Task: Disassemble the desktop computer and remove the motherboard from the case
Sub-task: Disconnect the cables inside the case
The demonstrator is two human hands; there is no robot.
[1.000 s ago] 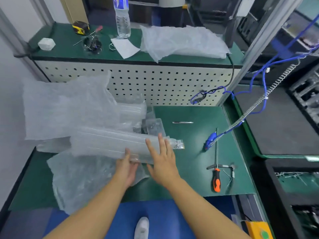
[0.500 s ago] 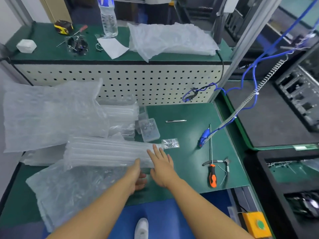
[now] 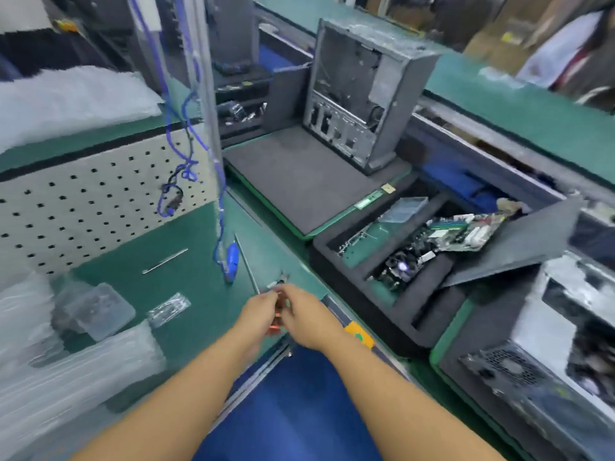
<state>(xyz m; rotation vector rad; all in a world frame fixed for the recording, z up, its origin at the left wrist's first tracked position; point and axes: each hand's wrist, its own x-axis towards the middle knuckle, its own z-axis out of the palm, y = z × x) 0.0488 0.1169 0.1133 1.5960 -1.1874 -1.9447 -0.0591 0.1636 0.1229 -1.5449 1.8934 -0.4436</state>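
Left hand [image 3: 258, 311] and right hand [image 3: 306, 317] curl together over the orange-handled screwdriver [image 3: 275, 326] at the green worktop [image 3: 186, 287] edge, too blurry to tell which grips it. The boxy grey metal case [image 3: 362, 94] stands well ahead of them, and the green motherboard [image 3: 466, 234] lies in black foam [image 3: 349, 287] off to the right.

Green tabletop [image 3: 199, 294] backed by a white pegboard [image 3: 83, 207], clear air-cushion wrap [image 3: 66, 371] piled at the left edge, clear plastic box [image 3: 100, 311] and small clear bag [image 3: 169, 307] laid just beside it, thin metal rod [image 3: 165, 261] laid near a blue tool [image 3: 232, 257] tethered by a blue cable [image 3: 173, 128]
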